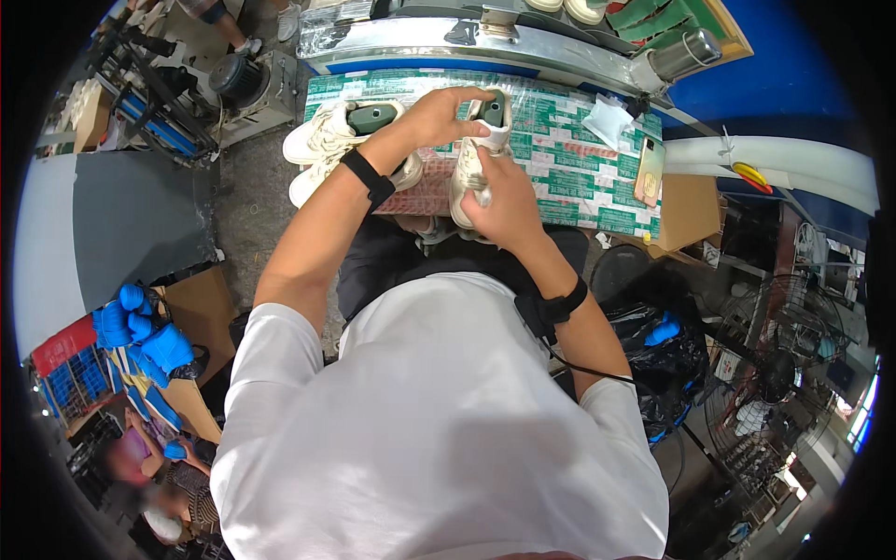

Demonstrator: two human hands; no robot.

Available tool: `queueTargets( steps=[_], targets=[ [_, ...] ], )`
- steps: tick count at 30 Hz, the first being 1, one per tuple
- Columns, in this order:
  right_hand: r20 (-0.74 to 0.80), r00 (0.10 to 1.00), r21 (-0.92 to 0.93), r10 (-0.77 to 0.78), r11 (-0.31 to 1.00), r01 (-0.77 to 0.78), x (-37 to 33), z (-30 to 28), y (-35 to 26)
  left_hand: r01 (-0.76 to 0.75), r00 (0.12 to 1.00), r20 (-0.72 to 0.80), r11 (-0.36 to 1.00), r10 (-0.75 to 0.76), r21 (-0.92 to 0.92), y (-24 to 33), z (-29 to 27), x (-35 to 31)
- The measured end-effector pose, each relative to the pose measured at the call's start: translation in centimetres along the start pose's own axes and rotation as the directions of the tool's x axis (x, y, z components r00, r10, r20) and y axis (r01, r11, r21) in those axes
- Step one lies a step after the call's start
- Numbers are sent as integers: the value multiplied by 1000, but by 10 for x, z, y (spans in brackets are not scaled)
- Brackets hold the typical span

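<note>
A cream lace-up sneaker (464,177) rests on the table before me, its toe toward me and a dark green insert showing in its opening. My left hand (441,117) reaches across from the left, with finger and thumb at the shoe's collar and tongue. On the other side, my right hand (510,201) grips the laced front, its index finger on the upper laces and its thumb near the toe. Further left lie more cream sneakers (322,140), one with a similar green insert (371,119); my left forearm partly covers them.
The table's green-and-white printed covering (569,177) carries a phone (649,171) and a small white packet (608,121) at the right. A metal-edged machine (420,42) runs along the back. Right of me stand a cardboard box (689,215) and a fan (775,373). People sit at lower left.
</note>
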State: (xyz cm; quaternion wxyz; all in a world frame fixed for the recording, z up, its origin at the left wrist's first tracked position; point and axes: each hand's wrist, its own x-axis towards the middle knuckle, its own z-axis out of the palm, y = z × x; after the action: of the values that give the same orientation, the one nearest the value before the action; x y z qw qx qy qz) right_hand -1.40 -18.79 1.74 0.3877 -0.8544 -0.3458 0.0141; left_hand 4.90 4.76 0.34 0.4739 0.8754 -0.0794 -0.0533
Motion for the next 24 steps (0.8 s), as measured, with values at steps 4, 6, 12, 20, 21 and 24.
queueTargets(
  steps=[4, 6, 12, 20, 21, 24],
  targets=[
    [270, 956, 456, 117, 859, -234, 10, 7, -9, 11, 999, 35, 995, -14, 99, 7, -1, 6],
    [367, 925, 530, -101, 840, -119, -1, 16, -33, -18, 999, 42, 994, 13, 107, 8, -1, 8],
    [39, 986, 154, 161, 974, -165, -27, -5, -13, 74, 995, 65, 996, -77, 41, 23, -7, -1],
    [-91, 996, -194, 15, 980, -33, -26, -12, 13, 38, 993, 108, 999, -39, 11, 15, 11, 21],
    [-94, 995, -196, 18, 980, -36, -26, -13, 17, 19, 997, 79, 1000, -20, 13, 15, 12, 21],
    [-42, 998, -261, -39, 965, 26, -29, -24, 16, -20, 1000, -20, 1000, 20, 12, 10, 18, 10]
  ],
)
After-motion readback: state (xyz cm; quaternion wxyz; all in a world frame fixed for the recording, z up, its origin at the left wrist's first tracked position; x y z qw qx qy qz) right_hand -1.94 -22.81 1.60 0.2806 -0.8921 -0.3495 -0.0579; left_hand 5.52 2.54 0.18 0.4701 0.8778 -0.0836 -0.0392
